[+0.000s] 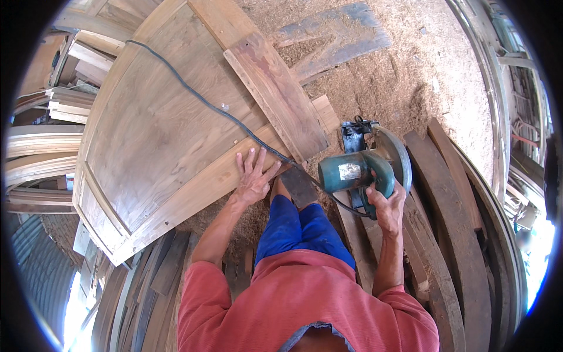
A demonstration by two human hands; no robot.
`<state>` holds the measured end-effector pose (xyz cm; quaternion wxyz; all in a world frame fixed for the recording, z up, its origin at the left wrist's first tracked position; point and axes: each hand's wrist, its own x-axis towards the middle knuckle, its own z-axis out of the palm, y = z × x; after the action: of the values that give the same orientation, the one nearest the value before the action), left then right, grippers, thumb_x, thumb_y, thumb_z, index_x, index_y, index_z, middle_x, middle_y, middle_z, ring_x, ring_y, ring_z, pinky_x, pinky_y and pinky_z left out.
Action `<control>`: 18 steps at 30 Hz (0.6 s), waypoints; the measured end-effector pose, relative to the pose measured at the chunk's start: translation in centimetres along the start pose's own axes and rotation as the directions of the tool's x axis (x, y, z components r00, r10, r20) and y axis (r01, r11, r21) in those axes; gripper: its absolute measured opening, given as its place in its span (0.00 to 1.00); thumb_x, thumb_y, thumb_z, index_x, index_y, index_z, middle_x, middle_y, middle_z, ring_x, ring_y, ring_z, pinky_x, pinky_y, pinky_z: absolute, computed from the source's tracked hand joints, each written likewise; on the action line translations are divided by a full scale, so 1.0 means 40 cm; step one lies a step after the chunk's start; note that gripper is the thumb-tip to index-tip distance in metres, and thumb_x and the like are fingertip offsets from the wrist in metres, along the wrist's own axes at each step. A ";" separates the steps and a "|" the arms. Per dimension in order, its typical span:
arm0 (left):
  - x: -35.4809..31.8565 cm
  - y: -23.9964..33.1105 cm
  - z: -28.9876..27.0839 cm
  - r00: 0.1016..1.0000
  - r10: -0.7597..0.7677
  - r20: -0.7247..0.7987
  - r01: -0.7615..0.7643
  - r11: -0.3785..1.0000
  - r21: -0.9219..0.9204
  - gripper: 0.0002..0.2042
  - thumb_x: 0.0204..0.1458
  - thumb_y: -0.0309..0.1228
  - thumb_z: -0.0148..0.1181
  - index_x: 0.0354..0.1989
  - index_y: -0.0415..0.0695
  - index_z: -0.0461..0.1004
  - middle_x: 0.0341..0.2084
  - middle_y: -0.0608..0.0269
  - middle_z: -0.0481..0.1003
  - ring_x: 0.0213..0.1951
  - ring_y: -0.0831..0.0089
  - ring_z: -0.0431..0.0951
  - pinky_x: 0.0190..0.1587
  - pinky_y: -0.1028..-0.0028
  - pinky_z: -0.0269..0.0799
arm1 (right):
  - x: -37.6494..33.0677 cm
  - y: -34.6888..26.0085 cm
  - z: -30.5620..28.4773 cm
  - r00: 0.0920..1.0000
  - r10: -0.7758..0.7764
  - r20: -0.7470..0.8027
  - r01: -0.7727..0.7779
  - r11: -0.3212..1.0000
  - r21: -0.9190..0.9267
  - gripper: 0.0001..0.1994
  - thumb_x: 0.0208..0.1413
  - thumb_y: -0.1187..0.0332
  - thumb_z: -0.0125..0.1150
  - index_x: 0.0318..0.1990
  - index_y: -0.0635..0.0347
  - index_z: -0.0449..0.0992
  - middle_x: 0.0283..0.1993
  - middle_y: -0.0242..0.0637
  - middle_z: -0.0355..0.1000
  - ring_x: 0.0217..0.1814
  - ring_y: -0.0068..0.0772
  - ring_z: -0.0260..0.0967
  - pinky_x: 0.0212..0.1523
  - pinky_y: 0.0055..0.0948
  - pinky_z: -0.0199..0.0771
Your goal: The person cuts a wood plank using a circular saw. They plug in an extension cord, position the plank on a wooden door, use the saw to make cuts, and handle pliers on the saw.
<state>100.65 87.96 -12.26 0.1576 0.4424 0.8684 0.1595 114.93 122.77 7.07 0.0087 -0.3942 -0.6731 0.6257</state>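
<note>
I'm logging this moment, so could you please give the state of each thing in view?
Left hand: open, flat on the wooden panel.
Right hand: closed on the circular saw handle.
Circular saw: held off the panel's right edge.
Power cord: lying across the panel.
Plank: resting on the panel.

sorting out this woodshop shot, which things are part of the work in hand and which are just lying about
In the work:
- left hand, flat on the wooden door panel
- right hand, gripping the green circular saw
- the saw's black power cord
- plank across the panel

Lying about:
- stacked wood strips
- curved planks
- sawdust
</note>
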 end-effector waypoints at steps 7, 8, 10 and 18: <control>-0.001 -0.005 0.003 1.000 -0.011 0.025 0.011 1.000 0.002 0.44 0.42 0.24 0.64 0.73 0.67 0.65 0.77 0.40 0.48 0.76 0.32 0.40 0.69 0.22 0.23 | -0.005 -0.008 -0.005 0.997 0.075 0.019 -0.074 0.997 -0.034 0.25 0.50 0.62 0.71 0.53 0.67 0.77 0.32 0.25 0.70 0.34 0.20 0.65 0.37 0.25 0.65; 0.001 -0.006 -0.001 1.000 -0.006 0.020 0.006 1.000 0.007 0.43 0.42 0.24 0.64 0.73 0.67 0.65 0.77 0.40 0.48 0.76 0.31 0.40 0.69 0.22 0.23 | -0.004 -0.010 -0.003 0.998 0.064 0.021 -0.064 0.998 -0.019 0.25 0.50 0.62 0.71 0.53 0.67 0.77 0.32 0.25 0.70 0.34 0.20 0.65 0.37 0.25 0.65; 0.005 0.003 -0.001 1.000 -0.011 0.019 0.011 1.000 -0.001 0.43 0.42 0.24 0.64 0.73 0.68 0.65 0.77 0.40 0.47 0.76 0.31 0.40 0.69 0.22 0.23 | -0.003 -0.010 -0.004 0.998 0.054 0.024 -0.054 0.999 -0.004 0.24 0.50 0.62 0.71 0.53 0.67 0.77 0.32 0.25 0.70 0.35 0.20 0.65 0.37 0.24 0.65; 0.007 0.012 -0.005 0.998 -0.034 0.047 0.035 0.999 -0.006 0.43 0.42 0.24 0.65 0.73 0.67 0.66 0.78 0.41 0.47 0.76 0.31 0.40 0.69 0.22 0.24 | -0.005 -0.012 -0.004 0.996 0.090 0.020 -0.089 0.996 -0.014 0.23 0.51 0.65 0.71 0.53 0.66 0.78 0.33 0.25 0.70 0.35 0.20 0.66 0.38 0.25 0.67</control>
<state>100.76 88.44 -11.94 0.1823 0.4304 0.8713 0.1494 114.91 122.85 7.62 -0.0288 -0.4176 -0.6590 0.6248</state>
